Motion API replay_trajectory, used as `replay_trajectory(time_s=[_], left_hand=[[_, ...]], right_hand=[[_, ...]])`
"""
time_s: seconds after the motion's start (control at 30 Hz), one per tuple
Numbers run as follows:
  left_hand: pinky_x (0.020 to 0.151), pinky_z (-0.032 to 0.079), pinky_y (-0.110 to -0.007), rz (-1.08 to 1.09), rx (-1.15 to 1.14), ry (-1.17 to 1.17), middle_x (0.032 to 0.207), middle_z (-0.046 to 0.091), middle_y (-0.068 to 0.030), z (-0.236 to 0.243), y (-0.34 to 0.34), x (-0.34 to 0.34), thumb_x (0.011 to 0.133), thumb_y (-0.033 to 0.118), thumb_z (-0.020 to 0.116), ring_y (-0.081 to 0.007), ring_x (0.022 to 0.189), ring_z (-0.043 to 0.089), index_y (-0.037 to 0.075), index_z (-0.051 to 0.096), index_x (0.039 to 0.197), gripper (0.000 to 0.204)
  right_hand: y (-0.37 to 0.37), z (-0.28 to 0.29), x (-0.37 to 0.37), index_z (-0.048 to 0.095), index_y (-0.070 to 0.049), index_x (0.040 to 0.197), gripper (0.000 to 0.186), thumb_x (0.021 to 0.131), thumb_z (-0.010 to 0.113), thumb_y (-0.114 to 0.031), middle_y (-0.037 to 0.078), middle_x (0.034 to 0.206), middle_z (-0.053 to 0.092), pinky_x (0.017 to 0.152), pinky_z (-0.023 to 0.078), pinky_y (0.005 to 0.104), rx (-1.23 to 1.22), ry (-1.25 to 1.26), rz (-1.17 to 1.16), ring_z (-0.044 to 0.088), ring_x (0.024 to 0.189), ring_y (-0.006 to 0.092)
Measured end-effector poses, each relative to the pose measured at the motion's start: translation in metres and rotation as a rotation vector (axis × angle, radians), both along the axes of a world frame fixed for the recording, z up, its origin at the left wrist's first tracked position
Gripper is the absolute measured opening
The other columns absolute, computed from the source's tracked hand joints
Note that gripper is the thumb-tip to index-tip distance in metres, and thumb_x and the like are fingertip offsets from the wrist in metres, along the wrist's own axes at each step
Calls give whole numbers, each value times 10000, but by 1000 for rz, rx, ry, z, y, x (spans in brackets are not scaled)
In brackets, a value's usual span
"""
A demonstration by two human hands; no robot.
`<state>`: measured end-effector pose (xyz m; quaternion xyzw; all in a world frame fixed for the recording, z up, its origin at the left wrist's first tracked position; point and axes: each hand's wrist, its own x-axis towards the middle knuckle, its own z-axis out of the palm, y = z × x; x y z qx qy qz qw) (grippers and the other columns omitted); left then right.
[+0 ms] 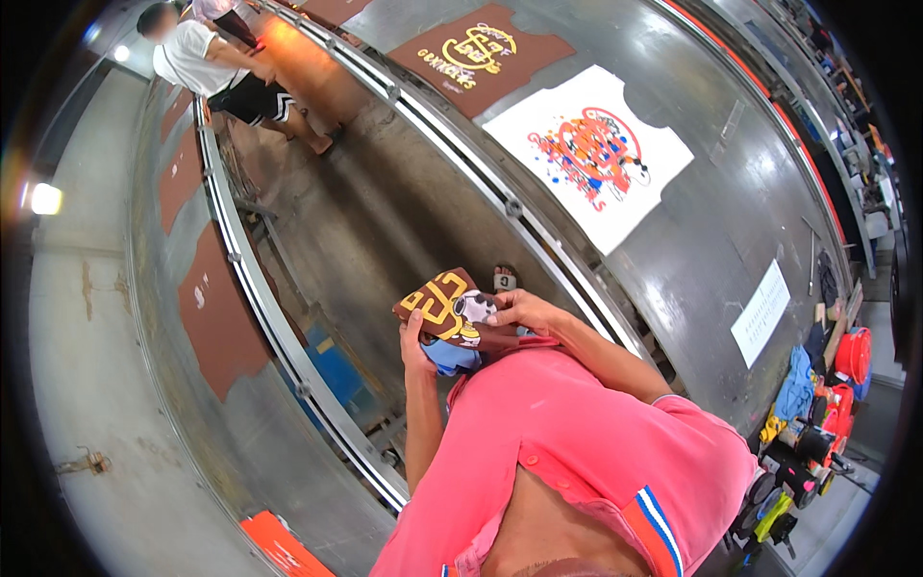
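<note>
Close in front of my body is a brown printed fabric piece [437,300], bearing yellow lettering and a white cartoon dog. My left hand [415,344] grips its left edge, thumb lying on the front. My right hand [522,311] has its fingers closed at the right side, beside the dog print. Something light blue [452,357] shows underneath the fabric; what it is I cannot make out.
Long metal print tables with rails flank the aisle. The right one bears a white printed shirt panel [630,120], a brown printed panel [534,45] and a paper sheet [760,313]. Brown panels [219,313] lie left. A person [207,62] stands far left. Red tubs [853,355] stand right.
</note>
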<state>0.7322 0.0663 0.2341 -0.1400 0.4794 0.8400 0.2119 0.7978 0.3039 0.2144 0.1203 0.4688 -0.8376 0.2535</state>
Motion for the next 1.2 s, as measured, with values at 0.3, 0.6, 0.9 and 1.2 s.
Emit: replay_trajectory(time_s=[0.3,0.6,0.9,1.2], left_hand=[[508,402,-201,-198,-194,77,856,656,-33,36,49,-176,886,213,656,-57,608,558,-12,626,1083,300],[905,530,-350,-870,29,-207,1149,646,-108,45,185,-314,868,250,654,-197,1039,633,24,550,1259,464],[815,475,-282,-1385,12,79,976,695,-64,-30,292,-413,837,267,704,-131,866,621,6,713,1047,335],[801,491,-286,-1537,-57,233,953,703,-51,-67,259,-441,852,223,723,-119,864,620,-7,694,1088,331]], right_hand=[[75,42,-187,611,-24,827,145,832,652,-163,-10,731,534,567,376,273,611,265,-25,459,670,76],[98,24,-229,565,3,1116,272,867,547,-104,86,994,620,793,534,312,95,-6,-766,624,905,176],[77,-1,-235,645,59,1033,265,926,626,-182,125,889,685,668,500,333,1097,-268,-1171,643,784,192],[40,-27,-281,657,-20,954,311,954,596,-325,187,828,685,629,474,448,1654,-610,-1243,645,731,379]])
